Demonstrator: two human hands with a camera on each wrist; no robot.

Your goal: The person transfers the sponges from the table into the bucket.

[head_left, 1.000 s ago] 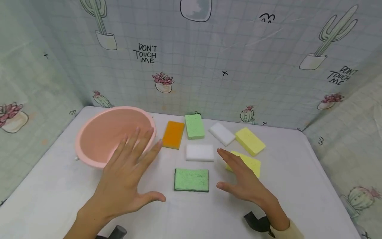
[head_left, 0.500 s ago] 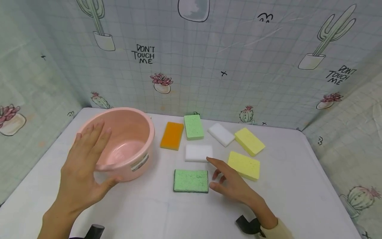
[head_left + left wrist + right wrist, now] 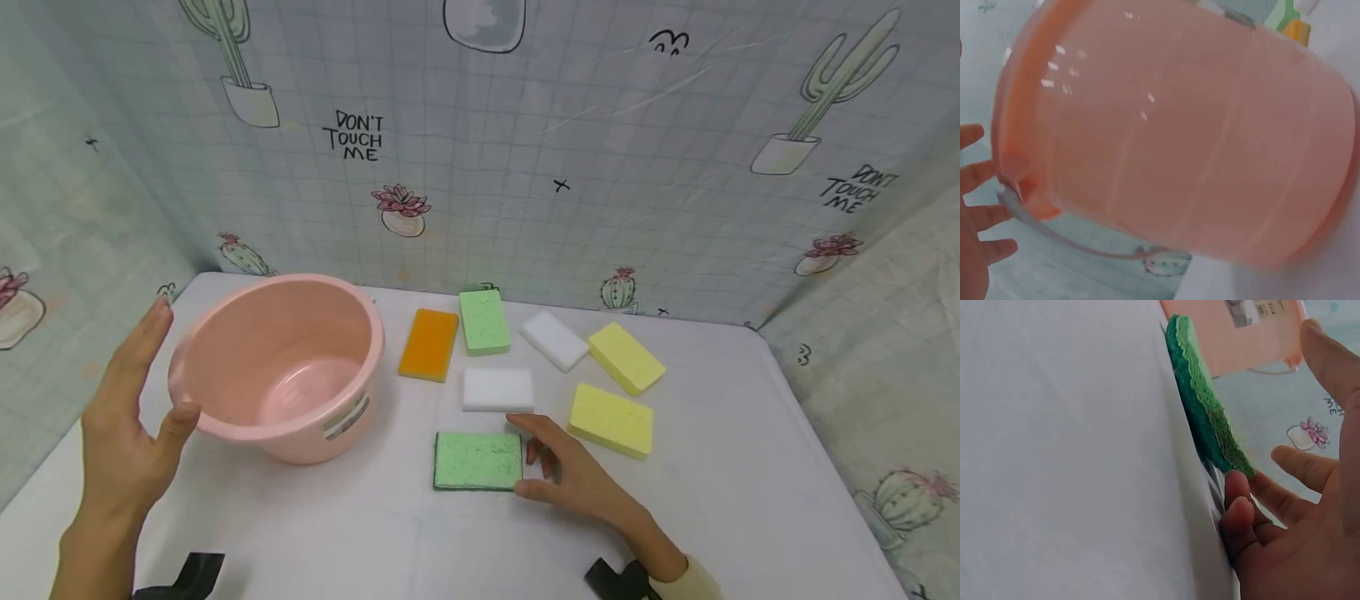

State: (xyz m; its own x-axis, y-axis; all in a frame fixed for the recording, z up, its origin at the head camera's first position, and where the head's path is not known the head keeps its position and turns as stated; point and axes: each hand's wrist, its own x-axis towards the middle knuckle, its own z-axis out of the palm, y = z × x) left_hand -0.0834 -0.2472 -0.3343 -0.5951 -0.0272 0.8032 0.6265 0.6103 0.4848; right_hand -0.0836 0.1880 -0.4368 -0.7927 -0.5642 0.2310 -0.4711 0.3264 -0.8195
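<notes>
- Dark-backed green sponge point(image 3: 477, 461) — flat on the white table point(image 3: 420, 550), right of the pink bucket point(image 3: 315, 447).
- Right hand point(image 3: 573, 479) at its right end, fingers loosely bent, gripping nothing.
- Left hand point(image 3: 123, 450) — extended, unclenched — by the bucket's left rim.

Two-tone green sponge point(image 3: 477, 461), seemingly flat

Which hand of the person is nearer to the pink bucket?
Left hand: close beside the bucket, on its left. The right hand is well to its right.
</notes>
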